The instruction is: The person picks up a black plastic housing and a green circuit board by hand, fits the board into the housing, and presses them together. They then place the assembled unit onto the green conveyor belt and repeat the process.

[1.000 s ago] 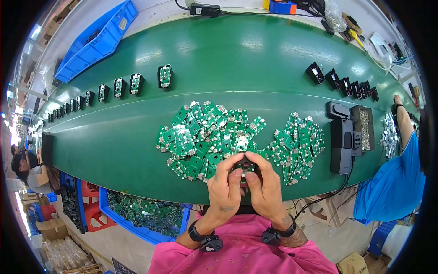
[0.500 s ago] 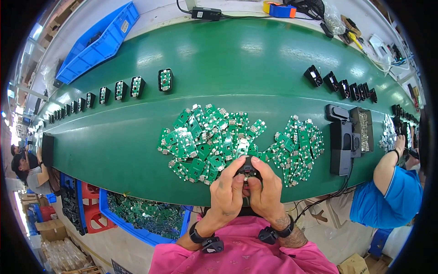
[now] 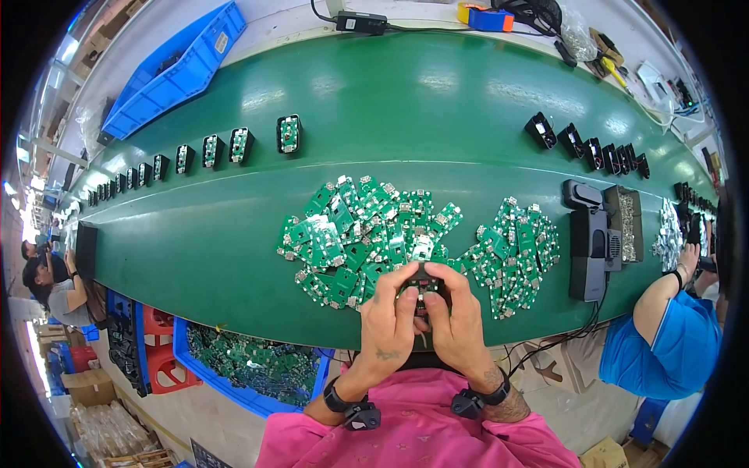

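Observation:
Between both hands, at the near edge of the bench, is a small black plastic housing (image 3: pixel 423 275) with parts showing inside it. My left hand (image 3: pixel 390 318) grips its left side, thumb pressed onto the inner parts. On its right side my right hand (image 3: pixel 455 318) closes the same way, thumb opposite the other. The fingers hide much of the housing. Just beyond the hands lies a large heap of green circuit boards (image 3: pixel 351 234). A smaller heap of circuit boards (image 3: pixel 519 249) is to the right.
Black housings with boards (image 3: pixel 289 134) stand in a row at far left; open black housings (image 3: pixel 541 131) line the far right. A grey-black device (image 3: pixel 587 249) stands beside a box of small metal parts (image 3: pixel 626 222). Blue crates (image 3: pixel 175 70) and a co-worker's arm (image 3: pixel 663 292) flank the bench.
Both thumbs have shifted slightly upward on the black housing, which both hands still hold. The whole view has moved a little; the heaps and rows look unchanged.

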`<state>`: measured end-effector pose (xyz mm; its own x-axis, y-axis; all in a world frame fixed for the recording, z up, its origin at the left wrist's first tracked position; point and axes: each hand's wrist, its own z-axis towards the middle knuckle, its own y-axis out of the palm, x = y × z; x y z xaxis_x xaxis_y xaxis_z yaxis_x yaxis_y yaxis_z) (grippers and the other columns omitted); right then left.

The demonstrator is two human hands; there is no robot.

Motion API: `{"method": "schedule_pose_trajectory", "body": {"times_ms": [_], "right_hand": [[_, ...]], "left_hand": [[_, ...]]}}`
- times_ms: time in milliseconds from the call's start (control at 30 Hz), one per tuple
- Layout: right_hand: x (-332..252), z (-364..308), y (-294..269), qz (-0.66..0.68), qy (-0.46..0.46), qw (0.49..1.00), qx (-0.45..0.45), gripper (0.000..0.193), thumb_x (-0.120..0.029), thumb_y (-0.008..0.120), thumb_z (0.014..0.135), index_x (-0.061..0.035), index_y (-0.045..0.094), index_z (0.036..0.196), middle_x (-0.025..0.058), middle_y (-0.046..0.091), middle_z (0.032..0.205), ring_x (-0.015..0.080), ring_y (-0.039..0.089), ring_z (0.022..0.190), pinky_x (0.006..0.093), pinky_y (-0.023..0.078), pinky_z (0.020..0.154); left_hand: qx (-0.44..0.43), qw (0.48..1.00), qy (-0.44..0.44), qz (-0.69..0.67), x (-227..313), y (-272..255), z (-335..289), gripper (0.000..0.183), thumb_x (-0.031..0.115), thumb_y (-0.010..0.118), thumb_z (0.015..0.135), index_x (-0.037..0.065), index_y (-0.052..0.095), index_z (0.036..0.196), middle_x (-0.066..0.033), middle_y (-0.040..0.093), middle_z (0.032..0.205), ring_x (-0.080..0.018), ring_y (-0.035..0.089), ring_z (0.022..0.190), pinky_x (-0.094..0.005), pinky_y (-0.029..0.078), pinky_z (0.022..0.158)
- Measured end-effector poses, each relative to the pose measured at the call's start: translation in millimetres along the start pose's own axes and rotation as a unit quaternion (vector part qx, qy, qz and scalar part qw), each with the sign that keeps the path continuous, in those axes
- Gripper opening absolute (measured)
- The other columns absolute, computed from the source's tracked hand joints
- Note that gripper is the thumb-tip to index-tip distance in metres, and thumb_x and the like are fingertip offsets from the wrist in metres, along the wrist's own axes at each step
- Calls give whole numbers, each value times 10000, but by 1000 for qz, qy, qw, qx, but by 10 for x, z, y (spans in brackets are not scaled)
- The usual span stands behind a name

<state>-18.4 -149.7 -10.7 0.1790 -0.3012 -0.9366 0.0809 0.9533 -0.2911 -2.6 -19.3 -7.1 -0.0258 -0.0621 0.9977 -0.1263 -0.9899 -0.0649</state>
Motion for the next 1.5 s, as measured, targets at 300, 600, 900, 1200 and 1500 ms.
{"method": "schedule_pose_trajectory", "body": {"times_ms": [300,600,900,1200,1500], "right_hand": [[21,28,7,29,-219,974,43,357,-55,650,904,-117,533,1235,136,597,891,264,579,683,351,467,536],[-53,27,-56,55,-262,961,65,476,53,676,801,-153,560,1214,129,593,879,246,574,655,322,451,510],[-314,252,-220,303,293,906,-22,144,-115,477,985,-29,501,1098,79,622,837,112,571,540,252,415,386],[-316,553,-383,509,426,746,-52,225,-247,423,1009,-53,536,987,123,601,652,138,445,404,261,334,341],[-459,920,-188,398,373,838,10,144,-237,477,1005,-108,543,1005,92,594,677,127,481,431,233,328,357]], "left_hand": [[97,925,348,113,-97,90,-76,225,87,503,1003,15,496,1216,-283,656,1065,-378,711,863,-382,589,674],[85,917,379,91,-48,142,-68,253,93,544,977,46,501,1221,-275,666,1028,-353,715,777,-338,576,580],[-32,992,64,108,319,-150,114,520,369,408,1038,-41,543,1327,-116,698,798,-91,600,587,-236,463,517],[233,927,121,269,-55,-689,-43,423,311,590,942,-31,608,1190,-133,647,950,-182,602,794,-309,479,691],[141,843,103,508,-302,-1283,49,1213,720,744,617,19,293,1498,-281,235,1535,-477,236,1414,-616,181,1128]]}}
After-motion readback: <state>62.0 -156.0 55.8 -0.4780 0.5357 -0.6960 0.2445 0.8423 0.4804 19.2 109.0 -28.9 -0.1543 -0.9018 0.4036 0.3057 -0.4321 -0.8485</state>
